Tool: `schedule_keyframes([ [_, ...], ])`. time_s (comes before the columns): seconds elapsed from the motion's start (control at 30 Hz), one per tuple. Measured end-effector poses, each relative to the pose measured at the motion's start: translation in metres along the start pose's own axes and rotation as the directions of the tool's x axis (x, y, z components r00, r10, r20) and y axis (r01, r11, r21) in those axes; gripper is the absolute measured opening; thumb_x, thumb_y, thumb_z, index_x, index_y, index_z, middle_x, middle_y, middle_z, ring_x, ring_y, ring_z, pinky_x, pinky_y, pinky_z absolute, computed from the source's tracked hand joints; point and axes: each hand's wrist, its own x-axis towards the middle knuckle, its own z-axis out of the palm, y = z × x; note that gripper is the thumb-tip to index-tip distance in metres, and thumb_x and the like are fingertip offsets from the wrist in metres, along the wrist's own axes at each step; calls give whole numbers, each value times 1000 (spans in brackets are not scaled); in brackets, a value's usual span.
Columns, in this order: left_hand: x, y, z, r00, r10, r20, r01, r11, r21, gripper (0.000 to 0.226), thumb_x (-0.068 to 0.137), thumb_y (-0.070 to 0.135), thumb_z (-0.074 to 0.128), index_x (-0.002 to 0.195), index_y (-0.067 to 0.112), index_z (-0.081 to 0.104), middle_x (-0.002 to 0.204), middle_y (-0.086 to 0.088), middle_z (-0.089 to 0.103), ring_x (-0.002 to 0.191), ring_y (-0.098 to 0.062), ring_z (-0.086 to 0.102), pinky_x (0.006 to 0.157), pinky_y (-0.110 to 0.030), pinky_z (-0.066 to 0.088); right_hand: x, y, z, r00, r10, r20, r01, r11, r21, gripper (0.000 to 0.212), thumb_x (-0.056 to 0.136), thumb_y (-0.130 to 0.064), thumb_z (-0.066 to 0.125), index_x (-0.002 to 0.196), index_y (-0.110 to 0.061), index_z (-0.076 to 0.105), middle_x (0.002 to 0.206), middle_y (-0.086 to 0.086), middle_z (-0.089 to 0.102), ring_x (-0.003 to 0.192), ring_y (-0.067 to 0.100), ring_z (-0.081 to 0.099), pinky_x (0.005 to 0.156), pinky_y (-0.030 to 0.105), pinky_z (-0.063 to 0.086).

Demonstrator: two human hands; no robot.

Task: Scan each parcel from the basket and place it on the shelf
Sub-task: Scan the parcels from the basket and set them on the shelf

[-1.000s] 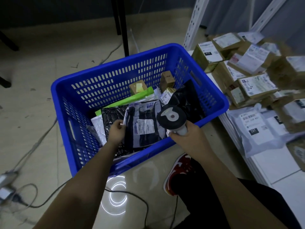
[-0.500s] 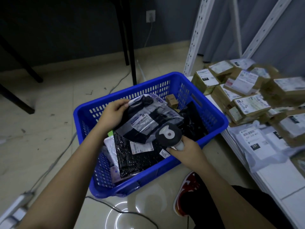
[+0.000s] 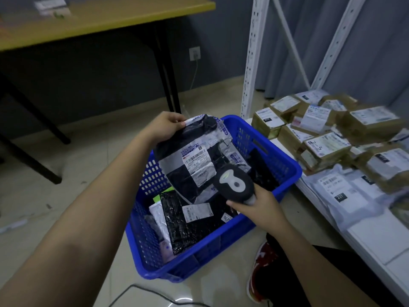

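While gripped, glossy crinkled parcel (image 3: 194,156).

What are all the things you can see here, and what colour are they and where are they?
Lifted parcel: one, black and grey bag with white label, held above the basket.
Basket: one, blue, on the floor.
Parcels in basket: several, mostly black bags, inside it.
Scanner: one, black and grey, pointed at the lifted parcel.
Shelf: one, white, at right.
Boxes: many, brown with white labels, piled on the shelf.
Mailer bags: a few, grey-white, front of the shelf.
Table: one, yellow top, behind.
Shoe: one, red and white, on the floor.
Left hand: pinches the parcel's top.
Right hand: grips the scanner.
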Motion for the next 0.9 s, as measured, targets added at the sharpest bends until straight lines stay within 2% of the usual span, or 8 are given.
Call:
schedule_keyframes([
  [0.1,0,10,-5,1000,8,-11,-8,1000,11,20,97,16,52,108,12,69,98,-3,65,89,-14,57,81,-25,40,-2,0,-2,1000,-7,-12,8,997,78,55,72,-37,82,122,-30,60,111,-17,66,108,6,61,93,30,51],
  [0.2,0,19,-6,1000,18,-11,-18,1000,9,21,98,15,51,111,14,68,98,-2,64,91,-13,57,81,-23,39,-6,1,-2,999,-9,-42,15,991,130,48,71,-31,84,115,-27,65,109,-16,68,105,4,62,92,28,52],
  [0.33,-1,26,-5,1000,25,2,-25,999,35,24,98,15,49,115,10,66,101,-4,64,92,-14,56,79,-23,38,-10,0,-6,995,-16,-103,35,982,185,42,72,-22,84,111,-25,67,102,-20,67,99,-6,61,81,11,52],
  [0.47,-1,27,0,999,33,-6,-33,998,45,24,98,13,49,115,9,66,101,-3,63,91,-13,55,66,-15,40,-11,1,-9,990,-26,-141,58,972,229,41,72,-19,84,108,-27,66,102,-17,68,99,-5,62,78,8,50],
  [0.6,0,27,4,1000,16,9,-16,999,52,23,98,15,50,114,10,66,103,-4,64,93,-14,56,80,-23,37,-10,2,-9,990,-30,-141,61,972,226,40,73,-20,84,110,-24,67,103,-16,70,100,-1,64,81,12,51],
  [0.9,-2,31,5,1000,6,4,-6,1000,24,23,98,14,50,113,11,67,102,-6,66,92,-15,58,83,-26,40,-5,6,-12,981,-13,-194,59,971,233,36,72,-18,84,105,-20,69,96,-16,70,90,-12,62,70,6,49],
])
